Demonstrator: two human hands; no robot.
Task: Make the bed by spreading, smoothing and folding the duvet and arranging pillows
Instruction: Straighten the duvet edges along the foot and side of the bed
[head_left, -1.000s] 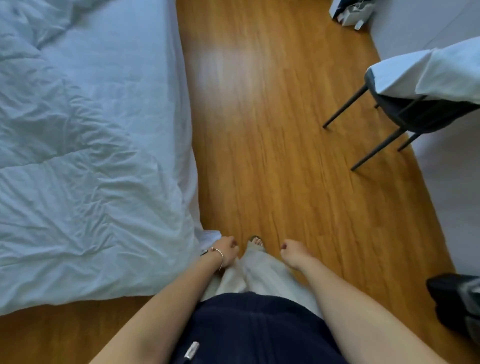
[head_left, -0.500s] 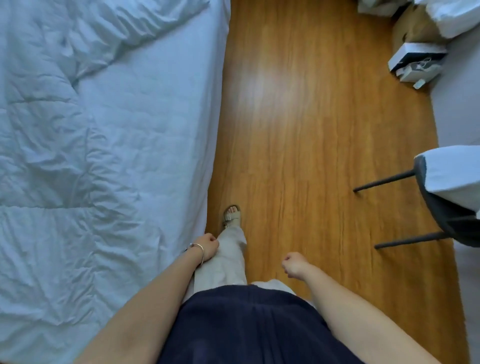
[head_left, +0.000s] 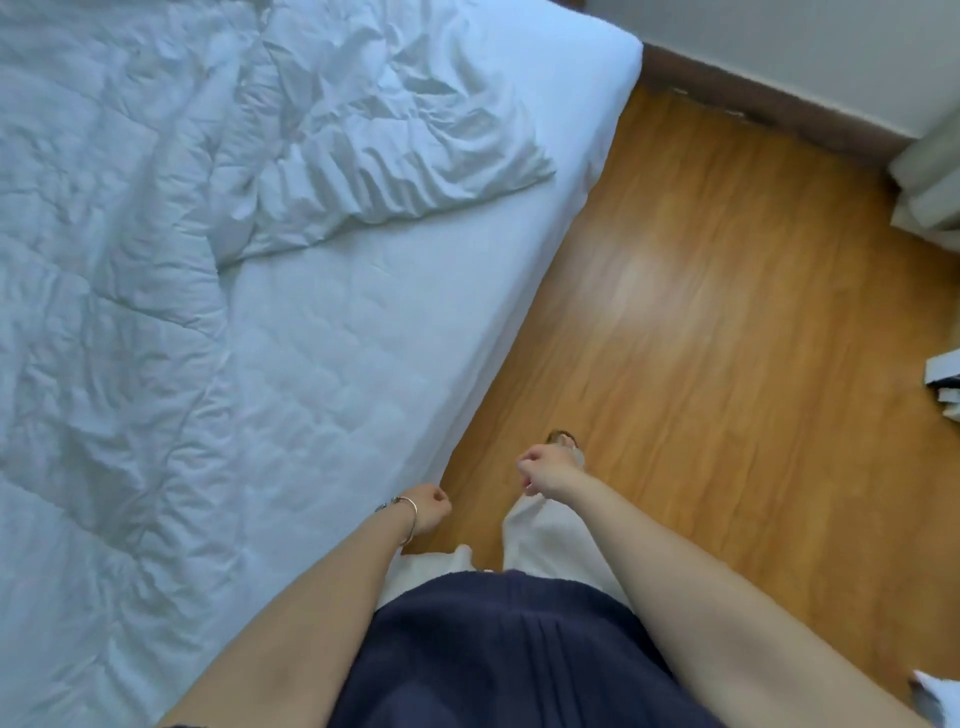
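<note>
I see the rumpled duvet (head_left: 119, 270) lying across the bed (head_left: 363, 322), one corner folded back toward the far end. My left hand (head_left: 427, 511), at the mattress edge, and right hand (head_left: 545, 470), above the floor (head_left: 727, 338), hang loosely curled, holding nothing.

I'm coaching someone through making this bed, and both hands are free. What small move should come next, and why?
Probably reach the left hand to the crumpled duvet corner and take hold of it. That corner lies bunched and folded back, leaving the mattress bare along the near side. Both hands hang beside the bed holding nothing, the right hand over the floor, so spreading cannot begin until the corner is gripped.
</note>
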